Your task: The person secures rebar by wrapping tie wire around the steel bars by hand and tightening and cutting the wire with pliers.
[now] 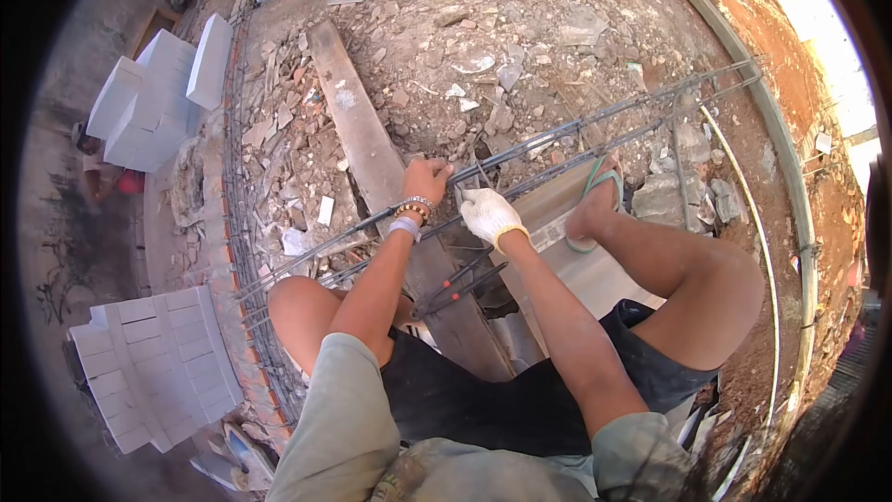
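Note:
A long rebar cage (557, 137) crosses in front of me, its thin steel bars running between my knees and over the rubble. My left hand (427, 179), bare with bracelets at the wrist, is closed at the upper bars; whatever its fingers pinch is too small to make out. Just right of it, my right hand (490, 216) wears a white knit glove. Its fingers are curled around a bent steel stirrup (478, 165) on the cage. Below my hands, dark pincers (452, 290) with red marks on the handles lie on a wooden plank (358, 121).
Broken rubble (446, 65) covers the ground ahead. White blocks (163, 102) are stacked at the left, with another stack (158, 363) nearer. More rebar (237, 177) runs along the left edge. A pale pole (748, 195) lies at the right. Other people are partly visible at the far left.

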Motion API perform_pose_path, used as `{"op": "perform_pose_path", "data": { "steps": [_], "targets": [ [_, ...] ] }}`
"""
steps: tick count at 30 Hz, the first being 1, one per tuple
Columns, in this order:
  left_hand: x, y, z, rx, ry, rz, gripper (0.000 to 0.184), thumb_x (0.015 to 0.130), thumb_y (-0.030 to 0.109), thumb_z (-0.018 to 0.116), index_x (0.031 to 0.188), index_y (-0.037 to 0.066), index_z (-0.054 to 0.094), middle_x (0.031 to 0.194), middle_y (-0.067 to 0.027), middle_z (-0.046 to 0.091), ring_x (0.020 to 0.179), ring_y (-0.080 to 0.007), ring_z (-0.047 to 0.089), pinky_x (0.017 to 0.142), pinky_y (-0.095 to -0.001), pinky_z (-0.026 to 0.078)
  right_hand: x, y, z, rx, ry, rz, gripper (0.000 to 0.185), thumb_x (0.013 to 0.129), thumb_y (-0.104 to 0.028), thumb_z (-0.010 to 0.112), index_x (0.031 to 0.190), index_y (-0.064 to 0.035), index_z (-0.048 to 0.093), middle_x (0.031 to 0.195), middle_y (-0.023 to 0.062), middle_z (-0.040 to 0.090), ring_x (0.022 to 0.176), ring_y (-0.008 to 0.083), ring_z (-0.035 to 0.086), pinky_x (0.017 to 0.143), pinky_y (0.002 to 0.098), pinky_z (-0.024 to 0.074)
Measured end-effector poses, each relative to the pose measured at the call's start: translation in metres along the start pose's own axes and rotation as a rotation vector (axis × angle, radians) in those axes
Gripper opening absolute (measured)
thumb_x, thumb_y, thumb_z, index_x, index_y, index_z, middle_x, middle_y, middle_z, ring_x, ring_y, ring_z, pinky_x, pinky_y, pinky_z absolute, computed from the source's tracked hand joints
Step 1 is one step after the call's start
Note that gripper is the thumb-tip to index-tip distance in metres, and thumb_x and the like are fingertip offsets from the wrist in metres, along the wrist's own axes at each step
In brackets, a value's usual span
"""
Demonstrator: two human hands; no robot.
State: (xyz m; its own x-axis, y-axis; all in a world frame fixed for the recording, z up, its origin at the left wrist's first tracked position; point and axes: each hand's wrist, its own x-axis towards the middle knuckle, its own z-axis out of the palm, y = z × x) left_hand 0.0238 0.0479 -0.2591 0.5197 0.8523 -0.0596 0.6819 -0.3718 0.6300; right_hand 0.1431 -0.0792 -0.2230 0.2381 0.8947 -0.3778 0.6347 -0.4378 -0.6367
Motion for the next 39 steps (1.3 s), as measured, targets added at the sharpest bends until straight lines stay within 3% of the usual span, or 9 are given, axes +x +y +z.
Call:
{"op": "perform_pose_path", "data": {
  "steps": [4, 8, 14, 21, 24, 28, 34, 37, 39],
  "targets": [
    [-0.013, 0.006, -0.013, 0.013, -0.057, 0.082, 0.023, 0.087, 0.030, 0.070, 0.098, 0.011, 0.077, 0.095, -0.0171, 0.072, 0.086, -0.0360, 0.069, 0.081, -0.0429, 0.054, 0.006, -0.003, 0.001, -0.101, 0.061, -0.147, 0.033, 0.086, -0.031, 0.052, 0.091, -0.0028, 0.070, 0.102, 0.0242, 0.067, 0.098, 0.0430, 0.063, 0.088, 0.0495, 0.0502],
    [-0.019, -0.001, -0.018, 0.095, -0.101, 0.238, 0.025, 0.087, 0.030, 0.069, 0.100, 0.010, 0.076, 0.094, -0.0171, 0.072, 0.083, -0.0367, 0.068, 0.080, -0.0433, 0.054, 0.018, -0.012, -0.021, -0.220, 0.027, -0.138, 0.031, 0.083, -0.034, 0.059, 0.091, -0.0073, 0.073, 0.103, 0.0201, 0.069, 0.097, 0.0408, 0.065, 0.086, 0.0487, 0.0522],
    [-0.035, 0.012, -0.019, 0.038, 0.000, 0.127, 0.022, 0.089, 0.028, 0.069, 0.099, 0.010, 0.077, 0.092, -0.0159, 0.071, 0.085, -0.0350, 0.068, 0.075, -0.0448, 0.054, 0.026, -0.045, -0.086, -0.483, -0.102, -0.121, 0.028, 0.086, -0.023, 0.063, 0.104, -0.0050, 0.074, 0.109, 0.0206, 0.071, 0.100, 0.0360, 0.069, 0.083, 0.0465, 0.0553],
    [-0.043, 0.010, 0.006, -0.022, 0.327, 0.218, 0.017, 0.087, 0.022, 0.071, 0.093, 0.007, 0.076, 0.087, -0.0115, 0.072, 0.084, -0.0316, 0.068, 0.077, -0.0399, 0.054, 0.088, -0.053, -0.088, -0.681, -0.084, -0.323, 0.022, 0.083, -0.024, 0.063, 0.090, -0.0076, 0.076, 0.096, 0.0175, 0.073, 0.092, 0.0358, 0.070, 0.080, 0.0455, 0.0551],
    [-0.037, 0.006, 0.001, 0.063, 0.412, 0.536, 0.011, 0.080, 0.012, 0.071, 0.090, 0.009, 0.073, 0.093, -0.0053, 0.072, 0.088, -0.0239, 0.067, 0.077, -0.0390, 0.053, 0.111, -0.066, -0.087, -0.871, -0.084, -0.507, 0.017, 0.083, -0.019, 0.062, 0.086, -0.0080, 0.075, 0.089, 0.0145, 0.074, 0.088, 0.0328, 0.071, 0.080, 0.0448, 0.0514],
    [-0.034, 0.010, -0.017, 0.258, 0.290, 0.645, 0.019, 0.078, 0.008, 0.066, 0.096, 0.010, 0.072, 0.096, -0.0034, 0.069, 0.093, -0.0209, 0.063, 0.079, -0.0377, 0.051, 0.115, -0.104, -0.073, -1.218, -0.146, -0.871, 0.016, 0.084, -0.018, 0.062, 0.086, -0.0099, 0.076, 0.082, 0.0080, 0.073, 0.078, 0.0244, 0.068, 0.081, 0.0405, 0.0422],
    [-0.021, 0.002, -0.014, 0.451, 0.072, 0.705, 0.015, 0.081, 0.009, 0.060, 0.095, 0.010, 0.067, 0.095, -0.0048, 0.067, 0.095, -0.0227, 0.063, 0.079, -0.0378, 0.049, 0.151, -0.120, -0.013, -1.574, -0.224, -1.159, 0.022, 0.090, -0.026, 0.059, 0.098, -0.0161, 0.077, 0.107, 0.0046, 0.074, 0.097, 0.0215, 0.066, 0.086, 0.0421, 0.0421],
    [-0.020, 0.002, -0.015, 0.508, 0.059, 0.693, 0.013, 0.083, 0.010, 0.060, 0.094, 0.009, 0.066, 0.096, -0.0068, 0.067, 0.095, -0.0239, 0.064, 0.080, -0.0384, 0.049, 0.153, -0.114, -0.024, -1.471, 0.016, -1.318, 0.020, 0.089, -0.024, 0.059, 0.097, -0.0174, 0.076, 0.104, 0.0053, 0.074, 0.097, 0.0213, 0.066, 0.088, 0.0450, 0.0429],
    [-0.009, 0.010, -0.021, 0.533, 0.049, 0.757, 0.013, 0.084, 0.010, 0.059, 0.095, 0.008, 0.066, 0.096, -0.0080, 0.068, 0.096, -0.0240, 0.065, 0.084, -0.0389, 0.050, 0.131, -0.140, -0.056, -1.006, -0.085, -0.996, 0.016, 0.085, -0.020, 0.064, 0.096, -0.0134, 0.074, 0.097, 0.0080, 0.073, 0.096, 0.0273, 0.066, 0.086, 0.0422, 0.0466]
  ]
}}
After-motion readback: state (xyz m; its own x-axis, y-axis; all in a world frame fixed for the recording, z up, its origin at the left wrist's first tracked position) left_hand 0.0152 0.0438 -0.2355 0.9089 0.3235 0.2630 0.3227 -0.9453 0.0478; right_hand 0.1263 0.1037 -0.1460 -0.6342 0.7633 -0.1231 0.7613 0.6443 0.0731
